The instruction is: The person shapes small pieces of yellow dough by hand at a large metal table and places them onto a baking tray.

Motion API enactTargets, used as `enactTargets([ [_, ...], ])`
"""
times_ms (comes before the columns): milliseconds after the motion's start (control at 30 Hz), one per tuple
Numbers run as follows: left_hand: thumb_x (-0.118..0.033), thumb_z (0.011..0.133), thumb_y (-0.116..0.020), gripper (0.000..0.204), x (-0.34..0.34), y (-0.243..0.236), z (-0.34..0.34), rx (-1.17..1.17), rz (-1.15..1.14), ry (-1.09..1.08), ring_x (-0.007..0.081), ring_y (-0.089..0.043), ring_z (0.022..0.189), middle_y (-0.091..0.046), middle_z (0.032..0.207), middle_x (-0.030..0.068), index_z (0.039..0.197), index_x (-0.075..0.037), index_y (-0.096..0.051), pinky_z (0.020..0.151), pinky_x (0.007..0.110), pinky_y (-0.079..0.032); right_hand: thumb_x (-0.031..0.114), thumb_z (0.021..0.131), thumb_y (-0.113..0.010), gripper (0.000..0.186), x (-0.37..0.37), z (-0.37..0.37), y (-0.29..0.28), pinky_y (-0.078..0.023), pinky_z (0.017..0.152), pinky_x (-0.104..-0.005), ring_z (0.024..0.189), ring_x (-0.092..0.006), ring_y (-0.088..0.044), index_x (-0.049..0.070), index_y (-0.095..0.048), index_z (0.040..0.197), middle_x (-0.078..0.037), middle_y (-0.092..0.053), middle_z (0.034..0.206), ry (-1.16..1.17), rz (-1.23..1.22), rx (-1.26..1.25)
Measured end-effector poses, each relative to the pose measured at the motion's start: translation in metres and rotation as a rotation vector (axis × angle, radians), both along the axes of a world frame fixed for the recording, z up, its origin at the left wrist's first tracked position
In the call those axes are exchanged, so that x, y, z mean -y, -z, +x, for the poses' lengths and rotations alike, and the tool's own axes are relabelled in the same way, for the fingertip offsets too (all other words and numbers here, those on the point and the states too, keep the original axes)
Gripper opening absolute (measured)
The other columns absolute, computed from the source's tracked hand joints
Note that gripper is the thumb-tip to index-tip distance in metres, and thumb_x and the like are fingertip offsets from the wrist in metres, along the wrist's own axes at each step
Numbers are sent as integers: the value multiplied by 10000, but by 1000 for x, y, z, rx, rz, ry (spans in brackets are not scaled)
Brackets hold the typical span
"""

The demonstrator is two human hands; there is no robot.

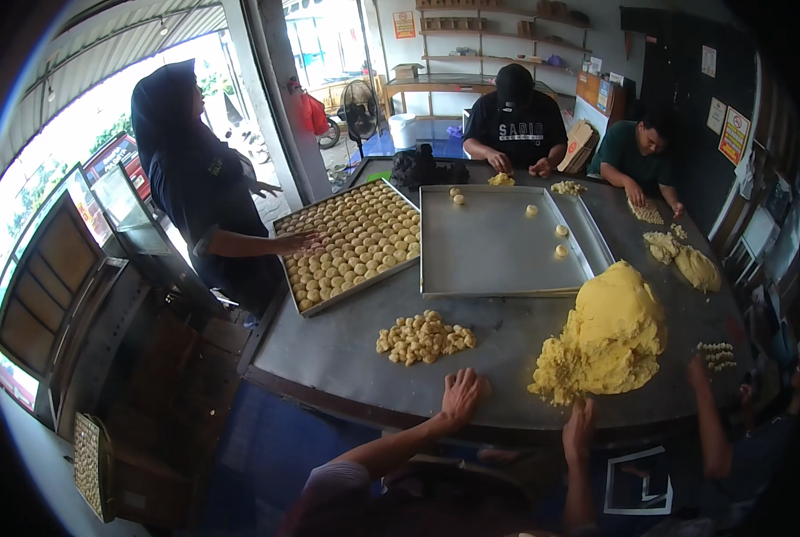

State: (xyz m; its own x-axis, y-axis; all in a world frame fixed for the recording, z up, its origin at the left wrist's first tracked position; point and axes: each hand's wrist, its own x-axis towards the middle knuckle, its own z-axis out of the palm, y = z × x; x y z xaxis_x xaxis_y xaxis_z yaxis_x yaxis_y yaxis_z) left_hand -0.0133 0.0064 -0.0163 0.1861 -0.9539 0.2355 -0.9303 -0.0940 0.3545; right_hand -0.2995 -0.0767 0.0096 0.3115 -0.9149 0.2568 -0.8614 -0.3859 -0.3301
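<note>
My left hand [464,396] rests at the near edge of the metal table, back upward, with fingers curled down; whatever lies under them is hidden. Just beyond it sits a heap of small dough balls [424,338]. My right hand [581,428] is closed at the table edge, its fingertips by the crumbly lower end of a big yellow dough mound [615,329]. I cannot make out what the right fingers hold.
A tray of dough balls in rows [351,242] lies far left, beside a standing person [199,179]. A second tray [494,246] holds several balls. Two people work at the far side. At right, another person's hand [700,371] is near small dough pieces [716,356].
</note>
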Motion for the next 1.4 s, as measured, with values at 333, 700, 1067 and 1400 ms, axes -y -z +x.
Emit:
enactTargets([
  [333,-208,962,-518,273,23,-13,-27,-984,-202,-167,325,-679,794,-681,863,173,1114,17,-543,726,415,-519,32,888,-527,384,-6,33,-28,-454,969,-399,1154,-390,-561,-59,-564,1259,-249,-591,1218,-221,235,524],
  [700,-271,942,-591,373,10,-54,-41,-1057,-9,-217,187,-708,856,-727,948,155,1195,-3,-645,751,316,-539,-21,858,-571,292,-48,125,-32,-501,724,-391,773,-356,-641,-52,-638,1140,-223,-658,881,-293,-50,560],
  [1067,-130,772,-674,290,19,2,-9,-615,72,140,440,-638,874,-673,881,249,1022,14,-637,702,470,-520,-92,788,-638,333,-25,127,-32,-529,883,-317,1041,-247,-665,-15,-686,1108,-164,-688,1114,-515,437,698],
  [1400,-93,778,-663,339,9,-17,-19,-723,37,131,391,-656,915,-682,924,207,1097,-16,-581,740,440,-504,9,804,-674,248,-43,137,-27,-532,742,-370,823,-320,-675,-31,-686,1048,-187,-679,886,-429,28,413],
])
